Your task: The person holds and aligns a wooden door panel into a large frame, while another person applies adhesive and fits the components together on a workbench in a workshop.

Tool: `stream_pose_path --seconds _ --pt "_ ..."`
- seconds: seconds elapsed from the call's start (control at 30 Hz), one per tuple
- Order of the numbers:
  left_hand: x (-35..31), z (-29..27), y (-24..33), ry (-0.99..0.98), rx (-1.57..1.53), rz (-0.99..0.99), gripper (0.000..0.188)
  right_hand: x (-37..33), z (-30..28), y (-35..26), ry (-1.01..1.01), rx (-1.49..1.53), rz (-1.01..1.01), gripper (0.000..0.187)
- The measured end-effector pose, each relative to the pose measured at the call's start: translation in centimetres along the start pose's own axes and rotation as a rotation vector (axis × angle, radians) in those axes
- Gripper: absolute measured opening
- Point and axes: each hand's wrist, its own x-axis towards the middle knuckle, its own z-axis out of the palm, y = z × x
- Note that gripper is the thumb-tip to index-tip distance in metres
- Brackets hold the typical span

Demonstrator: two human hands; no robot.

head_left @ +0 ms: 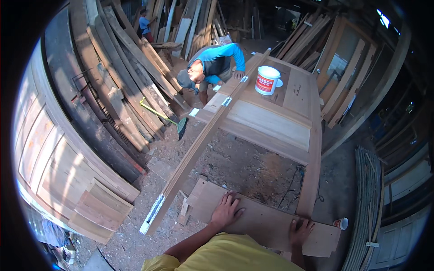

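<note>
Both palms press down on a wide brown wooden board (260, 219) in front of me. My left hand (226, 211) lies on its left part with the fingers spread. Toward its right end rests my right hand (300, 231), fingers stretched over the wood, close to where a door frame's right rail (308, 189) meets the board. Beyond is the partly joined wooden door frame (271, 122) with panels in its far part. Its long left rail (199, 147) slants toward me, and white paste coats a recess at the near end. Neither hand grips anything.
A white bucket (266, 88) with a red label stands on the frame. At its far left side a person (217, 63) in blue sleeves bends down. A small cup (342, 223) sits by the board's right end. Planks (122, 77) and a broom (181, 127) are at left.
</note>
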Motion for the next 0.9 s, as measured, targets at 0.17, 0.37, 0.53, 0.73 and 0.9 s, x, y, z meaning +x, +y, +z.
stream_pose_path --seconds 0.17,0.37,0.53,0.73,0.9 --pt "0.17 -0.12 -0.17 -0.002 -0.011 0.013 0.059 0.06 0.15 0.00 0.017 -0.019 -0.017 0.047" --pt "0.13 -0.21 -0.10 -0.014 -0.012 0.010 0.059 -0.10 0.14 0.06 0.023 -0.010 -0.012 0.048" --pt "0.12 -0.08 -0.26 0.001 -0.032 0.011 0.058 0.02 0.24 0.02 0.027 -0.029 -0.023 0.048" --pt "0.10 0.09 -0.28 0.032 -0.029 0.027 0.058 0.00 0.48 0.40 0.036 -0.042 -0.035 0.046" --pt "0.07 -0.02 -0.21 0.040 -0.023 0.029 0.058 -0.07 0.51 0.57 0.028 -0.034 -0.044 0.050"
